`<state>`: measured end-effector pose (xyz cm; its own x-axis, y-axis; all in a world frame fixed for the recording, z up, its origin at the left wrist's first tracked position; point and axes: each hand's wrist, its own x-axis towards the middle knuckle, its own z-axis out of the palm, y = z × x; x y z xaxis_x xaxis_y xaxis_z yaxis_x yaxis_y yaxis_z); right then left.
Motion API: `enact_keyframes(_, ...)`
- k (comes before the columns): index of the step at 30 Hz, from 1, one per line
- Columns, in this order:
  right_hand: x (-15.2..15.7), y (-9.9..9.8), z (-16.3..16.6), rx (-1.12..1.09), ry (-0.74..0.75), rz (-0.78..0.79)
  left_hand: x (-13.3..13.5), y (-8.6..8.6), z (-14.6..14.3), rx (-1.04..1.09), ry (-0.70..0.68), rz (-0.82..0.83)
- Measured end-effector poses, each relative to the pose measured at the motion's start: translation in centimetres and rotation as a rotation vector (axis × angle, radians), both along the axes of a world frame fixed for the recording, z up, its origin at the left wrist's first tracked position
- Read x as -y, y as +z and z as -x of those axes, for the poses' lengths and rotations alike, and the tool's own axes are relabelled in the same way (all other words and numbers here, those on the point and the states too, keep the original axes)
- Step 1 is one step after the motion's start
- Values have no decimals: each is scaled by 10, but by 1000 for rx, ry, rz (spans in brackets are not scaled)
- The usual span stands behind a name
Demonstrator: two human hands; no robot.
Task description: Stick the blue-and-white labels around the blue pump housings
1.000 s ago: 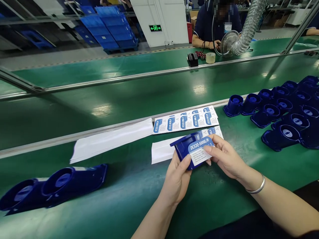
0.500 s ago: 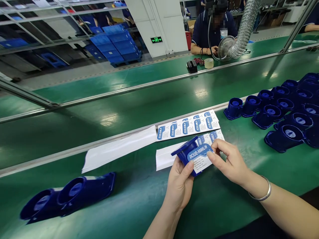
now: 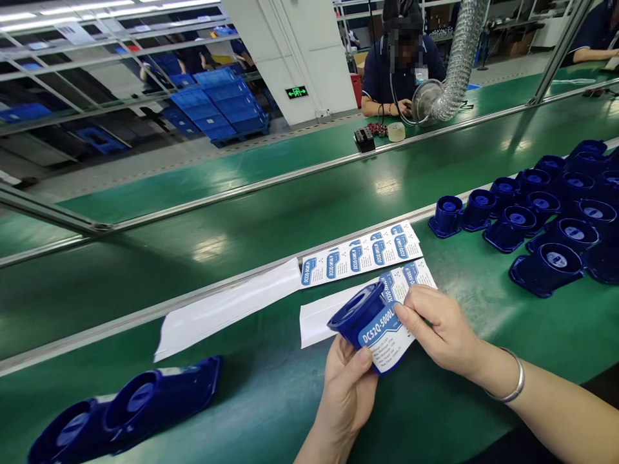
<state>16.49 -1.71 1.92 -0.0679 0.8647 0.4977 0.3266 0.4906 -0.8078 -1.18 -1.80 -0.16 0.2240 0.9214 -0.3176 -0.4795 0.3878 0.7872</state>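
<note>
My left hand (image 3: 351,383) is closed around a dark blue plastic housing (image 3: 355,309), held tilted above the green bench. A blue-and-white label (image 3: 384,345) printed "DC52Q-5000L" lies along the housing's side, with my left thumb pressing on its left end. At its right end, my right hand (image 3: 440,325) pinches the label between thumb and fingers. That end appears to stand off the housing. Just behind my hands lies a sheet of labels (image 3: 411,274), partly covered by the housing. A second label sheet (image 3: 360,254) rests behind it against the metal rail.
Two blue housings (image 3: 140,403) sit at the left front. Several more housings (image 3: 546,261) stand in rows on the right. White backing paper (image 3: 232,309) extends left from the labels. Beyond the rail a co-worker (image 3: 403,64) sits by a flexible silver duct (image 3: 457,71).
The housing has turned so its round opening shows more, and the label lies further along its side. My right hand still pinches the label's end. The whole view has shifted slightly.
</note>
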Motion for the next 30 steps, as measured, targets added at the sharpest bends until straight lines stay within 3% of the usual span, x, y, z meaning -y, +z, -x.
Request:
enact_keyframes(8,5,-5,9,-147,50,92,6,2,4,-17,-16,-10)
enact_keyframes(14,-3,-32,16,-502,45,442,0,4,7,33,-27,17)
enact_keyframes(19,-9,-29,7,-527,-111,336,-10,14,1,156,-162,52)
enact_keyframes(22,-8,-21,0,-527,16,286,-11,13,-4,222,-280,94)
enact_keyframes(26,-4,-19,-5,-538,282,468,-8,5,-11,308,-425,150)
enact_keyframes(30,-3,-22,-9,-548,367,542,-7,2,-12,349,-511,179)
